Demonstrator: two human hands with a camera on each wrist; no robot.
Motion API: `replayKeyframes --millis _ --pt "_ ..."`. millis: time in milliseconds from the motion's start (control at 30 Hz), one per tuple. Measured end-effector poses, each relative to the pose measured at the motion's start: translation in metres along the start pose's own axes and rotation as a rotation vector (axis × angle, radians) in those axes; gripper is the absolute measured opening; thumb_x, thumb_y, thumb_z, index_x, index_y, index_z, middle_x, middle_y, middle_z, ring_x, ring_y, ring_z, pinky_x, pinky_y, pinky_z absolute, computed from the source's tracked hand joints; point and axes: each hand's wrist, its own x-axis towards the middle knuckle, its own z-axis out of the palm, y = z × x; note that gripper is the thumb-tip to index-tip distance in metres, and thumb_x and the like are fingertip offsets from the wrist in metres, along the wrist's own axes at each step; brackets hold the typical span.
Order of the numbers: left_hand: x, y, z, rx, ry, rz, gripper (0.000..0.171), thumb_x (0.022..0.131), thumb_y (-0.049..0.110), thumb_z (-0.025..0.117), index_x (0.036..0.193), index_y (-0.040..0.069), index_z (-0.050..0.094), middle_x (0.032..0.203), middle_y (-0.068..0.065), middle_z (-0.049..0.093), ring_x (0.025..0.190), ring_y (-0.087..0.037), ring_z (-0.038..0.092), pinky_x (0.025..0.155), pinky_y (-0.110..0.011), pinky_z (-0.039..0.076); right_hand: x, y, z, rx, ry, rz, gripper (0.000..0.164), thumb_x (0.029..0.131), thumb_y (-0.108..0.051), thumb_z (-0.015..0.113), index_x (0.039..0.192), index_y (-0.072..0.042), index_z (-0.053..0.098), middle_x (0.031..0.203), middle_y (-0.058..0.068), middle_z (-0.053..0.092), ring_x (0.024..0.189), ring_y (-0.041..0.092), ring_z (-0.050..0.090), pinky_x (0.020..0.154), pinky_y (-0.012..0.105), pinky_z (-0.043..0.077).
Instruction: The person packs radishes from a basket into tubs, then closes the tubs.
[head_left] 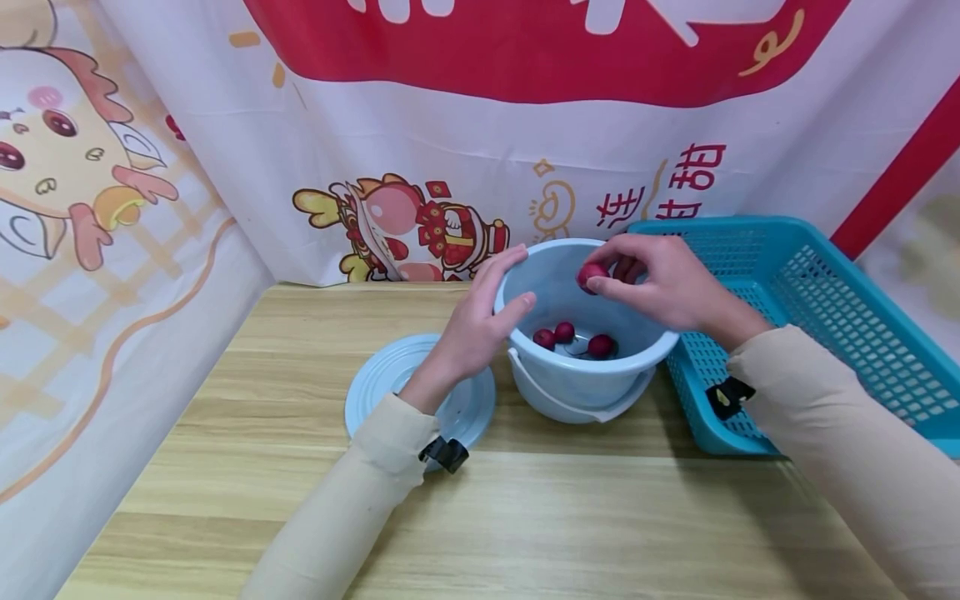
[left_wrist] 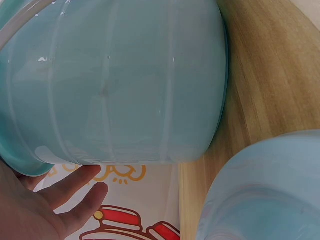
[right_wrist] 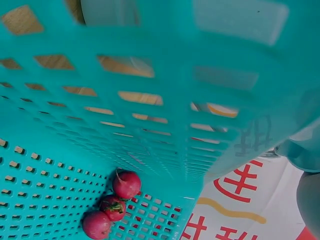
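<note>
A light blue bucket [head_left: 577,387] stands upright on the table, its white handle hanging down in front. My left hand [head_left: 480,321] holds its left rim, thumb over the edge and fingers along the outside; the left wrist view shows those fingers [left_wrist: 75,192] extended beside the bucket wall [left_wrist: 115,85]. Over the bucket's mouth, my right hand [head_left: 667,279] pinches a red radish [head_left: 591,277] between thumb and fingertips. Three more radishes [head_left: 602,346] lie on the bucket's bottom. In the right wrist view, only a dark, blurred part of the right hand [right_wrist: 309,200] shows at the edge.
Right of the bucket sits a teal mesh basket [head_left: 817,242], with three radishes [right_wrist: 114,207] in its corner in the right wrist view. A round light blue lid [head_left: 367,387] lies on the wooden table [head_left: 585,517] under the left forearm. Behind hangs a printed cloth [head_left: 420,133].
</note>
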Motion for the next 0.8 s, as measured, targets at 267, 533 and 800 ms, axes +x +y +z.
replayKeyframes --millis 267,533,800 --pt "-0.0001 0.0006 -0.0003 -0.005 -0.002 0.007 0.064 0.105 0.042 0.053 0.165 0.026 0.036 0.174 0.010 0.029 0.160 -0.021 0.032 0.125 -0.060 0.039 -0.0013 -0.0008 -0.0002 0.011 -0.005 -0.002 0.036 0.094 -0.027 0.080 0.127 -0.015 0.074 0.115 0.007 0.076 0.097 0.023 0.068 0.082 0.036 0.057" --pt "-0.0012 0.0006 -0.0013 -0.001 0.004 -0.011 0.064 0.104 0.042 0.053 0.165 0.028 0.036 0.174 0.012 0.028 0.160 -0.021 0.032 0.125 -0.061 0.038 -0.0001 0.0005 0.0012 0.030 -0.006 -0.009 0.032 0.095 -0.024 0.078 0.126 -0.014 0.076 0.121 0.011 0.075 0.100 0.025 0.068 0.081 0.035 0.057" --pt "-0.0001 -0.0005 -0.0005 -0.013 0.000 0.002 0.065 0.104 0.042 0.053 0.165 0.027 0.036 0.174 0.011 0.028 0.160 -0.021 0.032 0.125 -0.061 0.038 -0.0011 0.0003 0.0006 0.021 -0.003 -0.005 0.029 0.096 -0.023 0.078 0.123 -0.014 0.077 0.119 0.010 0.076 0.100 0.024 0.067 0.081 0.035 0.056"
